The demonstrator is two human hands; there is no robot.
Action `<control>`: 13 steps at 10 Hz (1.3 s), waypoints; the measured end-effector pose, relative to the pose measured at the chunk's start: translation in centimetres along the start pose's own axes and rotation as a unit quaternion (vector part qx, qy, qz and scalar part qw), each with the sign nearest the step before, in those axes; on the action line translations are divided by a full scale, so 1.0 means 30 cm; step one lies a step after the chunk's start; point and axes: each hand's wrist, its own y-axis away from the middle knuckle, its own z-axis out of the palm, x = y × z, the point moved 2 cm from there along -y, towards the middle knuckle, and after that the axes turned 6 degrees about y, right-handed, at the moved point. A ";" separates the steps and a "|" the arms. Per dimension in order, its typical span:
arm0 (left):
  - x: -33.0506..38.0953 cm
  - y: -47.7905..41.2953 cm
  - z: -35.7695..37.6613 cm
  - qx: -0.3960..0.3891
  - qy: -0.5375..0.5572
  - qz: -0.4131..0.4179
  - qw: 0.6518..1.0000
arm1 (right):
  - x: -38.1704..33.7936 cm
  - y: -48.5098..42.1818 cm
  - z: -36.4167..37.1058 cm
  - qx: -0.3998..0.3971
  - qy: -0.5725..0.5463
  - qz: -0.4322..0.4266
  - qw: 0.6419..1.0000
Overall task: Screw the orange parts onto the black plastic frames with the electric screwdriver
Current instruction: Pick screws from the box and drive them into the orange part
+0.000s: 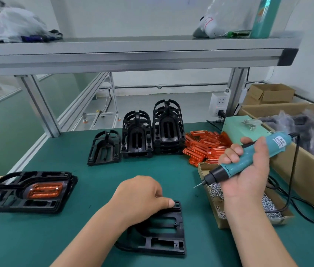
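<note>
A black plastic frame [163, 234] lies flat on the green mat right in front of me. My left hand [138, 197] grips its far edge, thumb on the top corner. My right hand [248, 170] holds the teal electric screwdriver [248, 158] in the air to the right, its bit pointing down-left over a box of screws [267, 207]. A pile of loose orange parts [206, 147] lies at the back right. At the left sits a stack of frames [30, 191] with an orange part fitted in the top one.
Stacks of bare black frames [138, 137] stand at the back of the mat. Cardboard boxes [306, 151] line the right side, and the screwdriver's black cable [294, 182] loops beside them. An aluminium shelf [133, 53] spans overhead.
</note>
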 end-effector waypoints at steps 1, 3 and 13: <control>0.025 -0.007 -0.013 -0.006 -0.021 -0.005 1.000 | -0.008 -0.008 -0.010 0.012 -0.004 -0.006 1.000; 0.169 -0.149 -0.075 0.063 0.075 0.052 0.994 | -0.051 -0.027 -0.039 0.042 -0.032 -0.028 0.998; 0.401 -0.523 0.057 0.065 0.177 0.037 0.981 | -0.066 -0.052 -0.071 0.045 -0.031 -0.038 0.998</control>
